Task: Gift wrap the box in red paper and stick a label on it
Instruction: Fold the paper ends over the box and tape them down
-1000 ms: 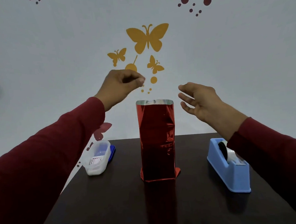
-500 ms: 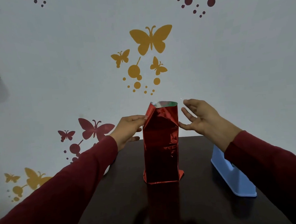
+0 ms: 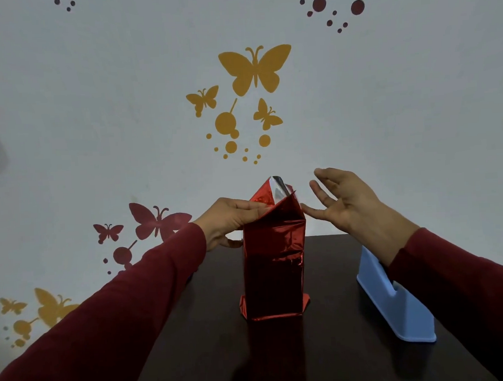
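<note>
- 2 dark red sleeves (image 3: pixel 120 313) reach in from the near corners over a dark table (image 3: pixel 282 363).
- On the table's right side, partly behind the right sleeve, sits a light blue tape dispenser (image 3: pixel 396 308); whatever it holds is hidden by the arm.
- At the middle of the table stands the box (image 3: pixel 273 270), tall and upright, wrapped in shiny red paper (image 3: pixel 272 227) that creases across its front and flares into small folded flaps at the base.
- Above the box the paper's open top is pushed inward from the left into a peak, its silver inner side showing.
- Left hand (image 3: pixel 231 220) presses the paper's left top flap with straight fingers.
- Right hand (image 3: pixel 347 200) is spread and relaxed just beside the top right corner, one fingertip at the paper's edge.
- Behind, a pale wall (image 3: pixel 94 111) carries yellow and dark red butterfly stickers (image 3: pixel 255 69).
</note>
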Available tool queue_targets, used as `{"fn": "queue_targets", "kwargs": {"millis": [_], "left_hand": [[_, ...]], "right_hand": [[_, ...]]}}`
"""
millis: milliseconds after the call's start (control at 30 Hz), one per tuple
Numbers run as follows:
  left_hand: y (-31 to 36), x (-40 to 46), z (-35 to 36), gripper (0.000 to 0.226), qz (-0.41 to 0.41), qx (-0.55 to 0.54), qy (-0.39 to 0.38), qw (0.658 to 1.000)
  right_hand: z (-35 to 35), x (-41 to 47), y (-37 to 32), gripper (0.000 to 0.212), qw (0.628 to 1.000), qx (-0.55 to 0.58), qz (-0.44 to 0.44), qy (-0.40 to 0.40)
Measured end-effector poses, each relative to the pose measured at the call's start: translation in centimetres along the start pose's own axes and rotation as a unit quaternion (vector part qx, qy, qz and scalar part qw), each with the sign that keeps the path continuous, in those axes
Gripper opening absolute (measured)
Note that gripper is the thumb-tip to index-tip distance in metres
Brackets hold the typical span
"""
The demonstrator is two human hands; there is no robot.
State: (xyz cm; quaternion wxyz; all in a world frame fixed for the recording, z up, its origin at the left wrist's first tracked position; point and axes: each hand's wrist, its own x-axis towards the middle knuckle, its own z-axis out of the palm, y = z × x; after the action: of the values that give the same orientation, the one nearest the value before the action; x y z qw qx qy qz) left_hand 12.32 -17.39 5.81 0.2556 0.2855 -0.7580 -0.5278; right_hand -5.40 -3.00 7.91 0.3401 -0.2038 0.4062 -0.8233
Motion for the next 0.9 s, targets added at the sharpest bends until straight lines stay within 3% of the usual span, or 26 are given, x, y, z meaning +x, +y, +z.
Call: {"fn": "queue_targets", "kwargs": {"millis": [167,400,567,667,767,900], "left_hand": [[-0.8,0.4,0.1,0.034,0.009,-0.011,0.010,1.000],[-1.5,0.4,0.9,0.049,0.068,0.063,0.068,0.993],[-1.3,0.0,1.2,0.056,0.075,0.071,0.065,0.993],[-1.1,0.0,1.3,0.058,0.077,0.072,0.056,0.993],[-1.0,0.0,1.3,0.043,0.072,0.048,0.046,0.995],[-1.3,-0.1,1.2,0.045,0.064,0.040,0.040,0.996]], "right_hand": [[1.8,-0.9,-1.0,0.045,0.994,-0.023,-0.097,-0.052],[6.7,-2.4,-1.1,0.042,0.977,-0.128,-0.040,-0.165],[7.8,-2.0,0.5,0.037,0.954,-0.250,0.007,-0.163],[8.0,-1.8,1.0,0.032,0.957,-0.241,0.025,-0.161],[8.4,-1.9,1.4,0.031,0.958,-0.213,0.038,-0.188],[8.1,-1.6,1.1,0.038,0.903,-0.398,-0.047,-0.153]]}}
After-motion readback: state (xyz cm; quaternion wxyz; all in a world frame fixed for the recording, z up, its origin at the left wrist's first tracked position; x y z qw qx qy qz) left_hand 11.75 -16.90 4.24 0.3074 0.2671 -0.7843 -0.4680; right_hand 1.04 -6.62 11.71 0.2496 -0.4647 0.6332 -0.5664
